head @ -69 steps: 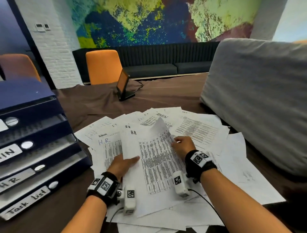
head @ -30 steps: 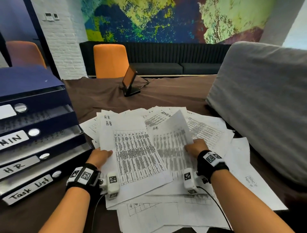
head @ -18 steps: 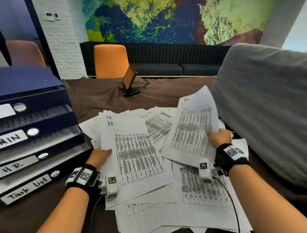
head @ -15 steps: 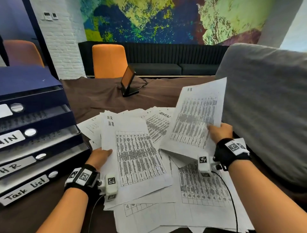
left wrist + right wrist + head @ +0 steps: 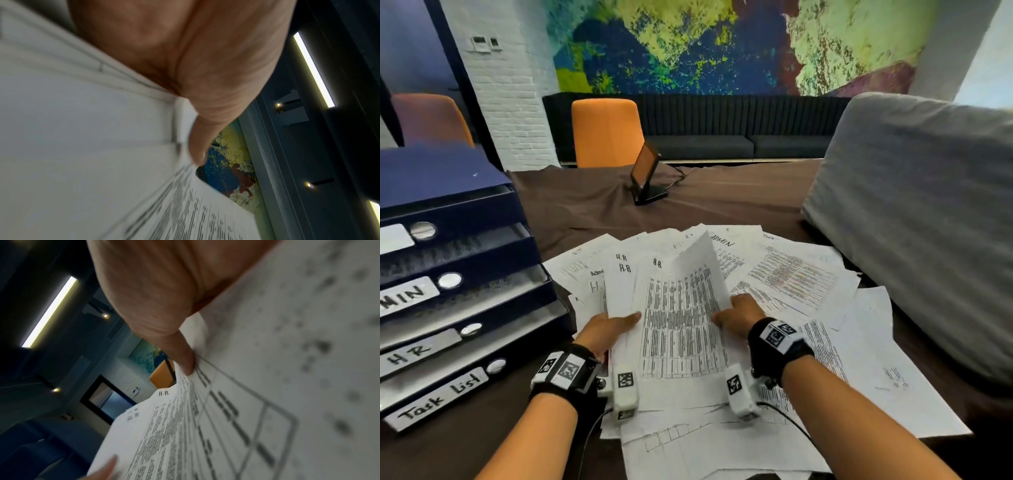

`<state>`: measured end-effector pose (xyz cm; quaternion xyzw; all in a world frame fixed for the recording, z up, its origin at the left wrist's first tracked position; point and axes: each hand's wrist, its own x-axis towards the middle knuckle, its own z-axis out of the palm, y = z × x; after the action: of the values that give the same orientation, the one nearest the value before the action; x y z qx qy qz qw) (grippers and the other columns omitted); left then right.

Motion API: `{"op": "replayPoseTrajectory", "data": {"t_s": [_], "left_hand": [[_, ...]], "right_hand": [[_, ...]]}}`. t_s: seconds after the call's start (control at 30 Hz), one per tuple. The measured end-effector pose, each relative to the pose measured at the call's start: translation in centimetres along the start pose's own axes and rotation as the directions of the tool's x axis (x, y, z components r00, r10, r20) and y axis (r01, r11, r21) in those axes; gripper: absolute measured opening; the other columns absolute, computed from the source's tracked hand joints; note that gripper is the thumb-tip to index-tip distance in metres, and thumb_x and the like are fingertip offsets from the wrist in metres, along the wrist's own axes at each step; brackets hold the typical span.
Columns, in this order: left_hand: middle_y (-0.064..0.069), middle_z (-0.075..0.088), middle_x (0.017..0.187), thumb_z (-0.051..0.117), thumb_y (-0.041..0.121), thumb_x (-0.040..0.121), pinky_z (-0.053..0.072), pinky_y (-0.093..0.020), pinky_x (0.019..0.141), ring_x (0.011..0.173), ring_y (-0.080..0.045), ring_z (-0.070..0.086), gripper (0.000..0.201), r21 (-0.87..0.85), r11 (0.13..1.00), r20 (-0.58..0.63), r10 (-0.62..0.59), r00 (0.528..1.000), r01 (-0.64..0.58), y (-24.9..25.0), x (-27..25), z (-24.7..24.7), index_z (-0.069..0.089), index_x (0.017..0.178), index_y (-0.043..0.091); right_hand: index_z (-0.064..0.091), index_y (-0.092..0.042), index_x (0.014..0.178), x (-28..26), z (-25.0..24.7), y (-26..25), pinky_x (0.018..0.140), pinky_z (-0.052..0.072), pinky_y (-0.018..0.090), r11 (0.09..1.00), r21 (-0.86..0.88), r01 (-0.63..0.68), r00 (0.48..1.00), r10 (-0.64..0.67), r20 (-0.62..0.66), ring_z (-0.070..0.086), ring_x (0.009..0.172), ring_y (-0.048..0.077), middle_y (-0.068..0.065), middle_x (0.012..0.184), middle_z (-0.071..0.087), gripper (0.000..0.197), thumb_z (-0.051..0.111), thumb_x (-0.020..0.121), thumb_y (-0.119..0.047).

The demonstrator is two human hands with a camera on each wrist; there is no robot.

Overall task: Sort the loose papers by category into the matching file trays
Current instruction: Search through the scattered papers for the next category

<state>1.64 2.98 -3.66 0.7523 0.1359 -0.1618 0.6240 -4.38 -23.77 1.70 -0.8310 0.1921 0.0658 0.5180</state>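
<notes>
Both hands meet at frame centre on a printed sheet marked H.R (image 5: 681,318): the left hand (image 5: 607,330) pinches its left edge, thumb on top, and the right hand (image 5: 739,313) grips its right edge, which curls upward. Loose papers (image 5: 801,281) spread beneath on the brown worktop (image 5: 722,202). Blue file trays (image 5: 458,291), labelled HR and Task List, stand at the left.

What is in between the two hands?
In the head view, a printed sheet marked H.R lies between the left hand and the right hand; both hands hold its edges, above the loose papers.
</notes>
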Motion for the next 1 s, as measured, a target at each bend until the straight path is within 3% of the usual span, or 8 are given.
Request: {"op": "replayPoseTrajectory", "data": {"t_s": [0.13, 0.3, 0.4, 0.53, 0.73, 0.87, 0.93, 1.0], "left_hand": [[-0.016, 0.072, 0.113, 0.073, 0.015, 0.090, 0.051, -0.048, 0.100, 0.103, -0.033, 0.069, 0.036, 0.061, 0.997, 0.011, 0.055, 0.998, -0.056, 1.6, -2.4, 0.6, 0.064, 0.120, 0.000], [-0.011, 0.070, 0.119, 0.064, 0.016, 0.096, 0.049, -0.050, 0.103, 0.108, -0.031, 0.066, 0.031, -0.092, 0.973, -0.189, 0.190, 0.964, -0.210, 4.0, -3.5, -1.8, 0.064, 0.126, 0.007], [-0.007, 0.068, 0.115, 0.062, 0.015, 0.098, 0.050, -0.040, 0.099, 0.107, -0.027, 0.064, 0.027, -0.189, 0.921, -0.410, 0.241, 0.879, -0.341, 5.8, -4.5, -3.5, 0.064, 0.124, 0.007], [-0.007, 0.063, 0.114, 0.058, 0.013, 0.100, 0.044, -0.029, 0.091, 0.102, -0.021, 0.059, 0.027, -0.283, 0.834, -0.620, 0.217, 0.754, -0.473, 7.1, -6.3, -6.2, 0.061, 0.125, 0.004], [-0.010, 0.068, 0.113, 0.060, 0.018, 0.099, 0.048, -0.052, 0.103, 0.109, -0.032, 0.064, 0.011, -0.345, 0.848, -0.577, 0.148, 0.803, -0.404, 4.6, -6.4, -8.2, 0.063, 0.110, 0.016], [-0.007, 0.068, 0.115, 0.060, 0.021, 0.100, 0.047, -0.050, 0.104, 0.113, -0.031, 0.062, 0.027, -0.278, 0.883, -0.569, 0.167, 0.806, -0.379, 3.4, -6.7, -9.0, 0.062, 0.125, 0.012], [-0.007, 0.069, 0.119, 0.060, 0.020, 0.100, 0.047, -0.050, 0.104, 0.112, -0.029, 0.063, 0.030, -0.224, 0.907, -0.521, 0.196, 0.830, -0.355, 2.8, -7.0, -9.6, 0.062, 0.128, 0.011], [-0.007, 0.068, 0.122, 0.060, 0.019, 0.100, 0.047, -0.049, 0.105, 0.112, -0.028, 0.063, 0.033, -0.161, 0.935, -0.473, 0.209, 0.856, -0.317, 2.2, -7.4, -10.0, 0.061, 0.131, 0.009]], "right_hand": [[0.071, -0.009, 0.094, 0.6, 0.8, -1.1, 0.075, 0.058, 0.034, 0.994, 0.002, 0.113, 0.993, -0.113, 0.012, 0.071, 0.084, 0.027, 0.010, 0.092, 0.073, 0.012, 0.073, 0.087, -0.018], [0.067, -0.005, 0.087, 2.3, -1.1, -1.8, 0.061, 0.055, 0.034, 0.949, 0.268, 0.166, 0.973, -0.114, -0.199, 0.067, 0.070, 0.023, 0.013, 0.084, 0.072, 0.029, 0.063, 0.096, -0.033], [0.066, -0.007, 0.090, 3.3, -2.7, -1.7, 0.060, 0.051, 0.032, 0.939, 0.321, 0.123, 0.967, -0.040, -0.253, 0.064, 0.072, 0.023, 0.012, 0.085, 0.071, 0.025, 0.062, 0.097, -0.031], [0.068, -0.003, 0.097, 3.6, -2.9, -1.9, 0.058, 0.051, 0.029, 0.970, 0.231, 0.077, 0.976, -0.026, -0.218, 0.062, 0.069, 0.022, 0.013, 0.090, 0.071, 0.023, 0.066, 0.094, -0.026], [0.071, -0.002, 0.090, 4.2, 1.5, -3.2, 0.071, 0.059, 0.041, 0.988, -0.129, 0.082, 0.992, -0.094, -0.090, 0.070, 0.080, 0.029, 0.019, 0.091, 0.073, 0.025, 0.080, 0.080, -0.024], [0.058, -0.004, 0.119, 4.1, 4.6, -4.8, 0.069, 0.050, 0.030, 0.929, -0.368, 0.026, 1.000, -0.020, 0.022, 0.063, 0.087, 0.026, 0.015, 0.112, 0.067, 0.067, 0.086, 0.071, -0.043], [0.028, -0.002, 0.150, 4.1, 5.7, -5.0, 0.093, 0.051, 0.037, 0.878, -0.479, 0.008, 0.998, 0.020, 0.054, 0.055, 0.123, 0.032, 0.016, 0.143, 0.050, 0.112, 0.088, 0.066, -0.047], [0.007, -0.003, 0.155, 3.9, 6.6, -4.8, 0.108, 0.043, 0.043, 0.800, -0.599, 0.034, 0.999, -0.004, 0.052, 0.043, 0.136, 0.036, 0.019, 0.154, 0.036, 0.131, 0.090, 0.064, -0.046]]}}
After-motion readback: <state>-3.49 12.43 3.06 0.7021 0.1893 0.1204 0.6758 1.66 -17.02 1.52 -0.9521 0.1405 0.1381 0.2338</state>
